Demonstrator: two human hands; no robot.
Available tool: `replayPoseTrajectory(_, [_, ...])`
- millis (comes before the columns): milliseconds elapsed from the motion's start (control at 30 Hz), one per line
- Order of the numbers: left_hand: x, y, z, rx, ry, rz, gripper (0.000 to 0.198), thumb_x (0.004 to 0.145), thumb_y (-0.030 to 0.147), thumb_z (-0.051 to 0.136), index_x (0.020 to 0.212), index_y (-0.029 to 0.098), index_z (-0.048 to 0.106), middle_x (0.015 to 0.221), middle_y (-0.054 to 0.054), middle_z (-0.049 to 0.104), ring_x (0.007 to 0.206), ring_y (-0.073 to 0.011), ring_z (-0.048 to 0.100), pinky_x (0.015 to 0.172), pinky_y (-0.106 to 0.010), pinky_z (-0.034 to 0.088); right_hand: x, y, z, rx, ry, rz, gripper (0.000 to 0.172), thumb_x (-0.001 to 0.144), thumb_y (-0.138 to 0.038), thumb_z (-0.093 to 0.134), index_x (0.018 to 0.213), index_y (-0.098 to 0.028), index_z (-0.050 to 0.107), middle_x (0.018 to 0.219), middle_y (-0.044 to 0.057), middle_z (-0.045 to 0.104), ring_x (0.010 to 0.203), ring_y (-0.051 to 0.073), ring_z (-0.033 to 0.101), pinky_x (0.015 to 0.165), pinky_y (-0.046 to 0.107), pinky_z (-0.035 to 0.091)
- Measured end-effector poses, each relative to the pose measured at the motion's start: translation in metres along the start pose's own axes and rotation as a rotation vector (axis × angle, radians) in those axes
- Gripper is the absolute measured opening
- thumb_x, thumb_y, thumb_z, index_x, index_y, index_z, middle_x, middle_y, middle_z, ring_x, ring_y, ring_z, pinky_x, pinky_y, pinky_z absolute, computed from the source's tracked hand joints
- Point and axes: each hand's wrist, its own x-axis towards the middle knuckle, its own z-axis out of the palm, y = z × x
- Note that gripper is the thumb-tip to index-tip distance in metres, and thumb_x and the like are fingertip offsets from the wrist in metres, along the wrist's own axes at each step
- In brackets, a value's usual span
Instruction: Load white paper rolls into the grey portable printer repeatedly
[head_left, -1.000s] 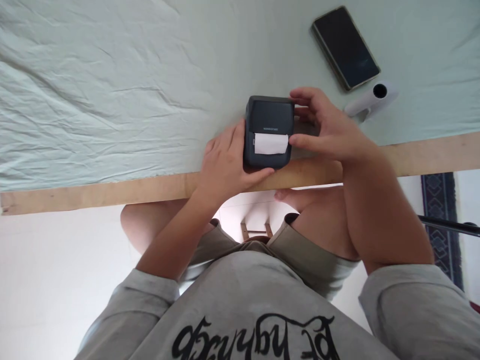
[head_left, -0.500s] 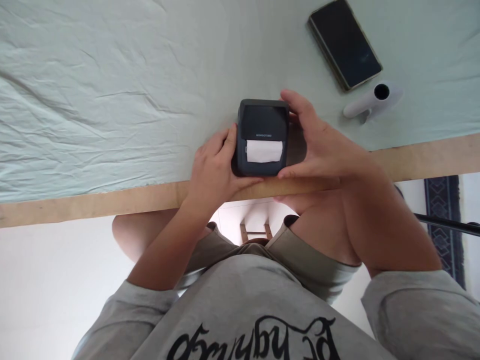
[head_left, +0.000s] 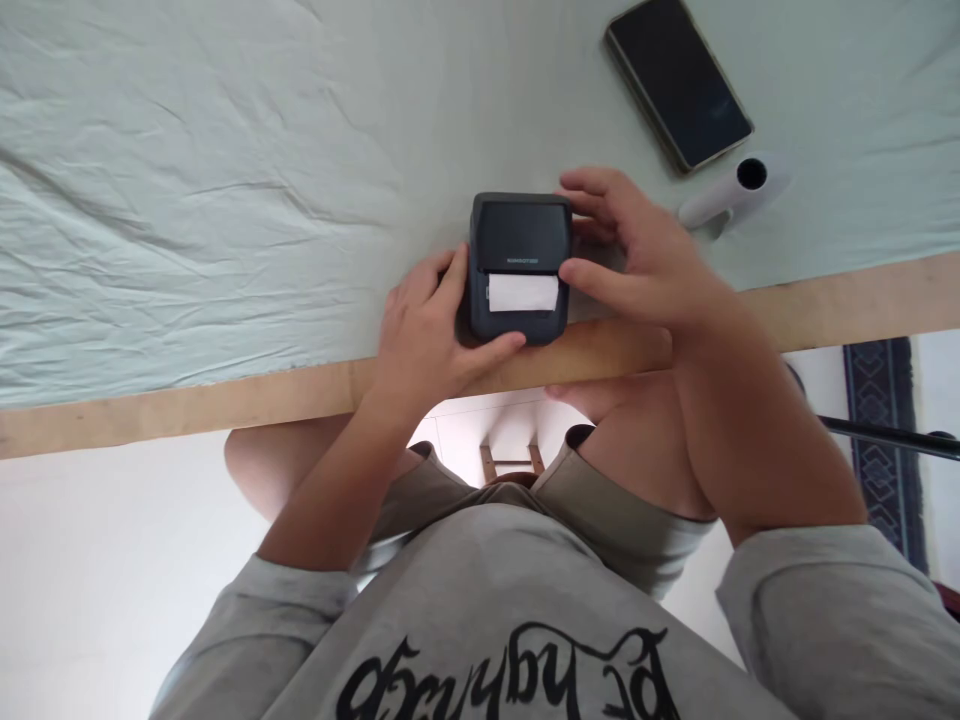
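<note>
A dark, box-shaped portable label printer rests near the front edge of the table, with a white paper strip showing at its slot. Along the printer's left side and front corner, my left hand is wrapped, thumb at the front and fingers against the side. On the opposite side my right hand grips the printer, its thumb on the right edge beside the paper and its other fingers round the far right corner. Some of the right fingertips are hidden behind the printer.
A black-screened phone lies at the back right. Beside it is a white device with a round dark opening. The pale green cloth is wrinkled on the left. A wooden edge borders the table in front of my legs.
My right thumb has moved from the printer's front right corner up to its right edge beside the paper. The left hand still holds the other side. The view has shifted slightly.
</note>
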Motion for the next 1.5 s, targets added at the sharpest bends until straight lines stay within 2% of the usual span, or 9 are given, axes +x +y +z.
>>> replayPoseTrajectory(133, [-0.001,-0.001,0.0,-0.03,0.014,0.001,0.09,0.091,0.077,0.066,0.163,0.025,0.05,0.152,-0.016,0.063,0.141,-0.0426,0.059,0.118,-0.056,0.048,0.007,-0.009,0.0,-0.2,0.143,-0.021,0.057,0.078,-0.055,0.085,0.128,-0.035,0.066,0.132,0.006,0.074,0.109,0.029,0.075,0.095,0.051,0.064])
replayPoseTrajectory(300, [-0.001,0.0,0.001,-0.019,0.006,-0.005,0.096,0.091,0.08,0.064,0.163,0.019,0.048,0.152,-0.019,0.063,0.142,-0.0436,0.058,0.118,-0.055,0.047,0.014,-0.03,0.011,-0.206,0.391,-0.022,0.049,0.092,-0.076,0.066,0.111,-0.031,0.065,0.064,-0.004,0.058,0.058,0.018,0.058,0.067,0.04,0.054])
replayPoseTrajectory(533, [-0.001,0.002,0.0,-0.018,-0.008,-0.01,0.097,0.092,0.078,0.066,0.162,0.014,0.049,0.153,-0.021,0.061,0.141,-0.0425,0.059,0.118,-0.051,0.047,0.03,-0.038,0.023,-0.089,0.559,-0.07,0.027,0.096,-0.055,0.068,0.094,-0.031,0.056,0.066,-0.004,0.064,0.07,0.021,0.074,0.049,0.032,0.044])
replayPoseTrajectory(733, [-0.001,0.001,0.0,-0.027,-0.015,-0.008,0.098,0.091,0.078,0.067,0.162,0.013,0.048,0.151,-0.021,0.063,0.139,-0.0414,0.06,0.118,-0.053,0.046,0.041,-0.047,0.019,-0.7,0.159,0.034,0.005,0.086,-0.026,0.073,0.086,-0.031,0.073,0.083,-0.002,0.079,0.069,0.023,0.069,0.074,0.043,0.054])
replayPoseTrajectory(933, [-0.001,0.0,0.001,-0.021,-0.029,-0.003,0.099,0.09,0.077,0.066,0.162,0.011,0.049,0.151,-0.02,0.063,0.139,-0.0404,0.059,0.118,-0.052,0.046,0.052,-0.064,0.013,-0.87,-0.206,0.235,0.037,0.082,-0.027,0.079,0.116,-0.039,0.076,0.102,0.001,0.082,0.091,0.035,0.074,0.066,0.044,0.051])
replayPoseTrajectory(1133, [-0.001,0.001,0.002,-0.039,-0.015,0.015,0.098,0.091,0.077,0.066,0.162,0.012,0.048,0.151,-0.02,0.063,0.14,-0.0408,0.059,0.119,-0.055,0.045,0.053,-0.058,0.003,-0.713,-0.2,0.098,0.041,0.075,-0.021,0.079,0.112,-0.037,0.073,0.1,0.0,0.082,0.089,0.031,0.074,0.067,0.043,0.05])
replayPoseTrajectory(1233, [-0.002,0.0,0.003,-0.042,-0.008,0.017,0.097,0.091,0.077,0.067,0.162,0.013,0.047,0.153,-0.021,0.062,0.142,-0.0412,0.058,0.121,-0.056,0.044,0.047,-0.058,-0.003,-0.457,-0.111,0.037,0.035,0.069,-0.02,0.081,0.1,-0.032,0.073,0.098,0.0,0.082,0.085,0.025,0.073,0.061,0.036,0.045])
replayPoseTrajectory(1367, [-0.002,0.001,0.002,-0.028,-0.015,0.011,0.097,0.092,0.076,0.067,0.162,0.011,0.047,0.153,-0.022,0.062,0.141,-0.0417,0.058,0.121,-0.056,0.044,0.034,-0.058,-0.006,0.165,0.193,0.023,0.032,0.063,-0.026,0.078,0.093,-0.03,0.073,0.088,-0.002,0.075,0.07,0.016,0.063,0.047,0.029,0.035])
replayPoseTrajectory(1500, [-0.002,0.003,0.001,-0.016,-0.018,0.008,0.098,0.093,0.073,0.067,0.162,0.007,0.047,0.152,-0.022,0.063,0.141,-0.0414,0.058,0.12,-0.055,0.044,0.026,-0.05,-0.004,0.6,0.495,0.221,0.037,0.054,-0.045,0.069,0.089,-0.031,0.066,0.072,-0.003,0.058,0.049,0.012,0.034,0.043,0.03,0.018])
